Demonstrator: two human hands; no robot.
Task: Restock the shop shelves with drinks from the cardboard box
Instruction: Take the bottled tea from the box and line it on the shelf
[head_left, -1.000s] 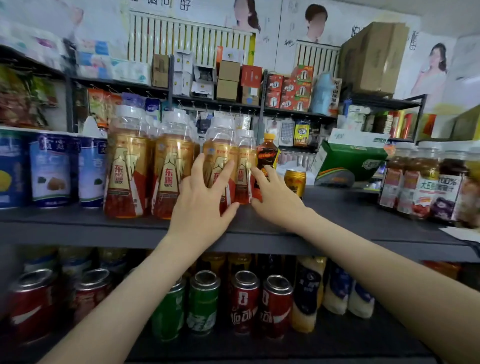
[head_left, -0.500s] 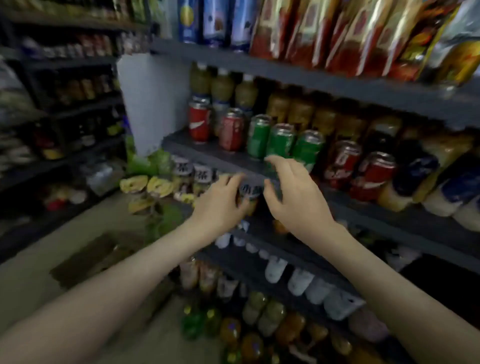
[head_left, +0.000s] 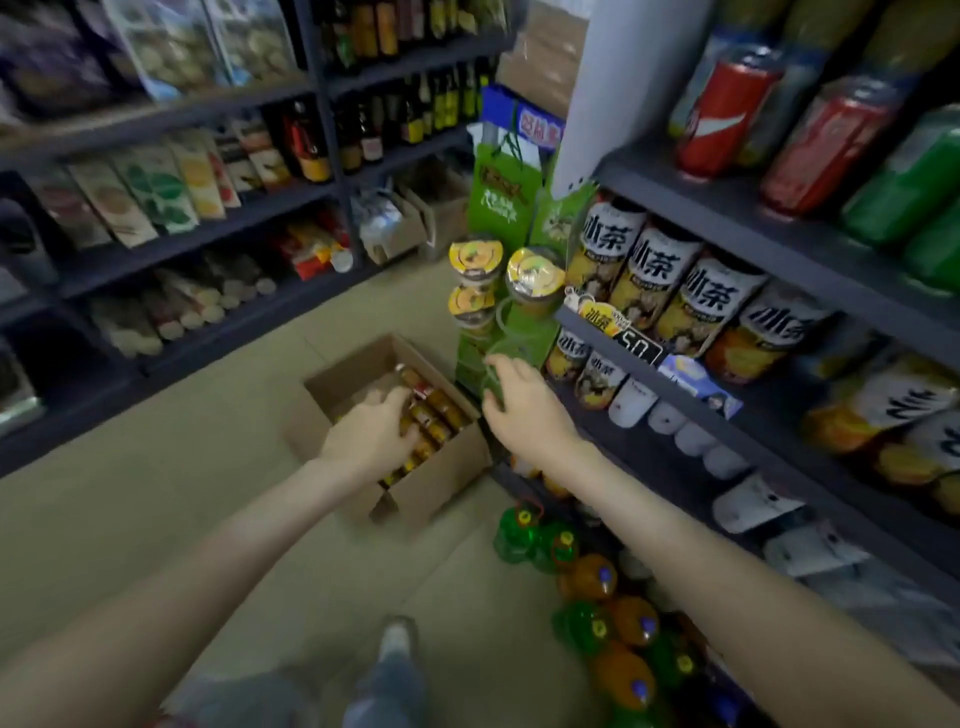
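An open cardboard box (head_left: 441, 483) sits on the floor by the shelving, holding several amber drink bottles (head_left: 434, 413) lying in rows. My left hand (head_left: 371, 434) hangs over the box with fingers spread, touching the bottles; whether it grips one is hidden by the hand. My right hand (head_left: 519, 402) hovers just right of the box at its far corner, fingers apart and empty. The dark shelves (head_left: 727, 213) on my right carry cans and tea bottles.
Green and orange large bottles (head_left: 597, 613) stand on the floor along the shelf base near my shoe (head_left: 397, 636). A green display stand (head_left: 498, 197) with stacked cups rises behind the box. More shelving (head_left: 171, 244) lines the left side of the beige floor aisle.
My view has swung down from the upper shelf of tall bottles to the floor. Both hands have dropped from the shelf to the cardboard box.
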